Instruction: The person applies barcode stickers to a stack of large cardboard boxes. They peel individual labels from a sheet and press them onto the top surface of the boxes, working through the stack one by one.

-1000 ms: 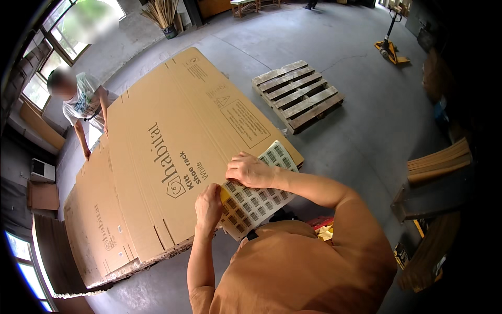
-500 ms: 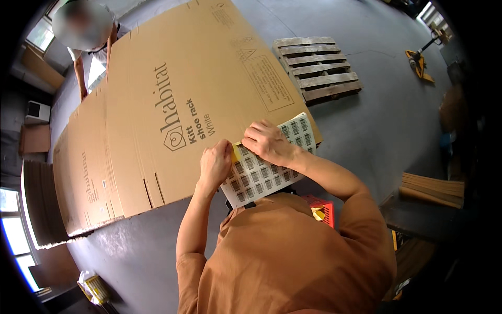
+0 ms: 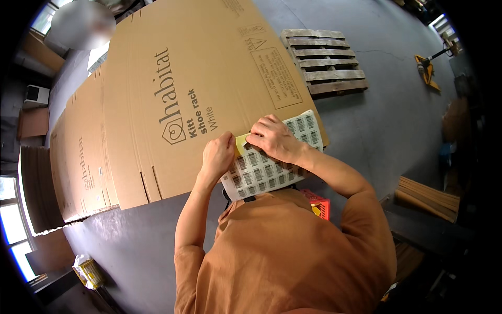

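Observation:
A white sheet of barcode labels (image 3: 266,174) rests over the near edge of a large flat brown cardboard carton (image 3: 136,112), close to my body. My left hand (image 3: 217,157) is closed on the sheet's upper left corner, thumb and fingers pinching it. Beside those fingers a bare yellow patch of backing (image 3: 241,145) shows on the sheet. My right hand (image 3: 274,138) lies across the upper part of the sheet, its fingers curled together at the patch's right side. What its fingertips pinch is hidden.
Another person (image 3: 83,23), partly cut off, is at the carton's far left. A wooden pallet (image 3: 327,63) and a yellow pallet jack (image 3: 426,70) stand on the floor beyond. Stacked cardboard (image 3: 36,188) is at left, a red crate (image 3: 319,204) beside me.
The view has shifted slightly. My right fingertips have moved a little to the right from my left hand, and more yellow backing shows between them. The other person's arms have gone from sight.

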Tool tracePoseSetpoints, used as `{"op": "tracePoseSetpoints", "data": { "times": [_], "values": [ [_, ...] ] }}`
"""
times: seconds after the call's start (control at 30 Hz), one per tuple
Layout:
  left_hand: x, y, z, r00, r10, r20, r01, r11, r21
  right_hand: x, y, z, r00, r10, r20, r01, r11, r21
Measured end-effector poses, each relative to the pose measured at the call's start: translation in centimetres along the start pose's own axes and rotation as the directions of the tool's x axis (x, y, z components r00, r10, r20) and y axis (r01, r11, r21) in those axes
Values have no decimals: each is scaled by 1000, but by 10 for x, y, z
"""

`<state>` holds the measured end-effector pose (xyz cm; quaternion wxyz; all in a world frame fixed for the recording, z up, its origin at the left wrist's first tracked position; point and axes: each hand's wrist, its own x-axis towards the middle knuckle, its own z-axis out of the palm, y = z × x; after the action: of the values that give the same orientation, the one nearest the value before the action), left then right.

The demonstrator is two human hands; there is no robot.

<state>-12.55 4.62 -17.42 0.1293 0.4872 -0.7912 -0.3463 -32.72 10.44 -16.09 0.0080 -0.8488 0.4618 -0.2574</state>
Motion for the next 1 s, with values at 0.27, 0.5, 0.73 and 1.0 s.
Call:
{"op": "tracePoseSetpoints", "data": {
  "times": [0.27,0.5,0.73,1.0],
  "values": [
    [9,1,21,942,331,-56,-286,879,383,63,49,-59,884,438,165,-438,646,625],
    [35,29,53,940,325,-103,-290,921,261,88,160,14,766,252,592,-538,755,375],
    [51,44,49,999,53,-15,-46,950,309,90,163,31,763,277,585,-546,760,352],
    [62,52,53,996,-47,72,17,926,377,92,146,29,749,436,499,-575,802,162]
  ]
}}
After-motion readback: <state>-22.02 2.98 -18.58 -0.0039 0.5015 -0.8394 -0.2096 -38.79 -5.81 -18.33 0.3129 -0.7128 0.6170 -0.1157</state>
